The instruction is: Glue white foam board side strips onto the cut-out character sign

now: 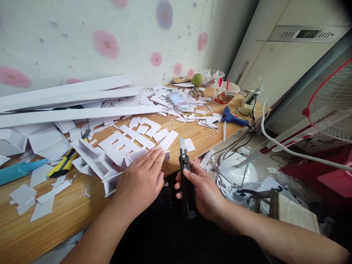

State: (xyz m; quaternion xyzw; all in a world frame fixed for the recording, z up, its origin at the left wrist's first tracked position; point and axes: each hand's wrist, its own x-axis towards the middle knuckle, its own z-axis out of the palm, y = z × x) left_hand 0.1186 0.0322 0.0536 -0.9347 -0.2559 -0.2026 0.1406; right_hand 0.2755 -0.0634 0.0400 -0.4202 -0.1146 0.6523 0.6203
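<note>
Head view: the right hand (pixel 205 189) has its fingers clamped around a black utility knife (pixel 186 183), whose blade points to twelve o'clock above the desk's (pixel 63 212) near edge. The left hand (pixel 140 174) lies over a white foam-board assembly (pixel 95 157) that reaches out toward ten o'clock; its fingers rest side by side, and I cannot tell whether they pinch it. A yellow-and-black utility knife (pixel 64 163) lies at the left hand's nine o'clock, a blue glue gun (pixel 233 117) at the right hand's one o'clock.
</note>
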